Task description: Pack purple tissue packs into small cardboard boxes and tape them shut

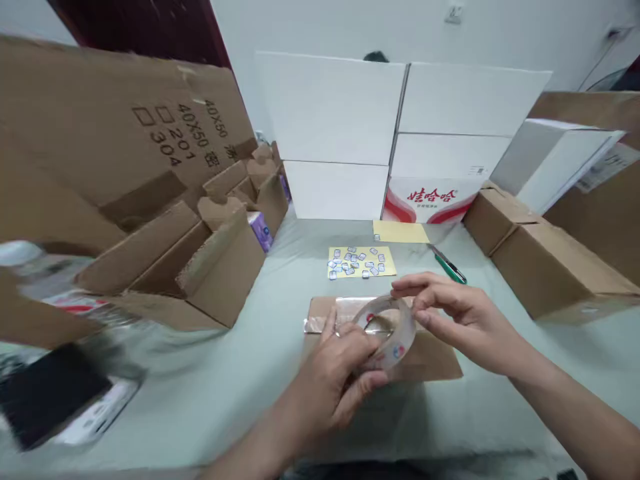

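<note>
A roll of clear tape (406,337) stands on its edge above a small brown cardboard box (435,367). My left hand (340,373) grips the roll from the left, its thumb low and its fingers through or beside the ring. At the roll's upper right rim is my right hand (460,320), its fingers bent and the thumb and fingertips touching or nearly touching the tape. Shiny clear tape (350,308) lies across the far part of the box top. The loose tape end cannot be made out.
Beyond the box lie a yellow sheet with several small stickers (357,262), another yellow sheet (400,231) and a green utility knife (450,268). Open cartons (220,267) stand left, closed brown boxes (565,267) right. White panels (335,113) rise behind. A black object (55,393) lies near left.
</note>
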A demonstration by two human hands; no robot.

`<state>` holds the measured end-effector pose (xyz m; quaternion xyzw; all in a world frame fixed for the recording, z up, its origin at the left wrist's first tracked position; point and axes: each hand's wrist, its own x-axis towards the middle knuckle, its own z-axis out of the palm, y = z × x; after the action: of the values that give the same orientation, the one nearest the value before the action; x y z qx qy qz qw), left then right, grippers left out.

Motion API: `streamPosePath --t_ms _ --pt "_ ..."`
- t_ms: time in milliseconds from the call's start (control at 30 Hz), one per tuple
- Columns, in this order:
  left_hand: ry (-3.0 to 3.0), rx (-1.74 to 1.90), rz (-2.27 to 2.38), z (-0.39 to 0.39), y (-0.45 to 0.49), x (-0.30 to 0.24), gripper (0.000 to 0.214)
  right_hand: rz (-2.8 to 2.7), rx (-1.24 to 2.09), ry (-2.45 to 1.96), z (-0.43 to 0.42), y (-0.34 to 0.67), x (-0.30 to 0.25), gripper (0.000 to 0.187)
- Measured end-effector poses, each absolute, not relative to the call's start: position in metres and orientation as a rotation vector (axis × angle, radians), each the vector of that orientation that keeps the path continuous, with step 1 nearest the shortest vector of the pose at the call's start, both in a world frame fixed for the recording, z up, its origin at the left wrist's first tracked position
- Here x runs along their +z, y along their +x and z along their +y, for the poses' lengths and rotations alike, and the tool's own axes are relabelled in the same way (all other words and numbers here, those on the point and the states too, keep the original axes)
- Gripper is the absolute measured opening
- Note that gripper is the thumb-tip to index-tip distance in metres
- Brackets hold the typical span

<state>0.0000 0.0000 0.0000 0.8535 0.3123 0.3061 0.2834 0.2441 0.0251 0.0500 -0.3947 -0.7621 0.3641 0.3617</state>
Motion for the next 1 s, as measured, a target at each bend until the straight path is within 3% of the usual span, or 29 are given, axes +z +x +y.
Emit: streamPosePath --t_ms 167,267,400,533,700,800,1000 --pt "2.244 0.753 0.849 0.003 0.004 0.006 0.020 -2.009 0.735 -1.084 0.019 0.248 0.051 0.017" --pt "2.215 0.767 0.849 0.002 0.001 0.009 0.012 -1.948 0.847 -1.135 0.019 0.249 0.046 0.023" --pt "2.070 0.919 1.022 0.006 -0.003 0.006 0.034 -1.543 1.262 -1.036 0.022 0.243 0.030 0.032" --pt "1.590 1.194 1.165 0.015 -0.004 0.003 0.057 -1.118 1.396 -0.926 0.023 0.230 0.018 0.035" --pt "1.362 0.945 1.083 0.022 -0.003 0.015 0.066 -1.047 1.403 -0.912 0.030 0.217 0.017 0.035" --pt "1.214 0.960 0.905 0.024 -0.001 0.023 0.074 -1.240 1.195 -0.964 0.035 0.215 0.015 0.028" --pt "0.984 1.043 0.847 0.031 0.004 0.026 0.043 -1.776 0.565 -0.833 0.032 0.218 0.006 0.012"
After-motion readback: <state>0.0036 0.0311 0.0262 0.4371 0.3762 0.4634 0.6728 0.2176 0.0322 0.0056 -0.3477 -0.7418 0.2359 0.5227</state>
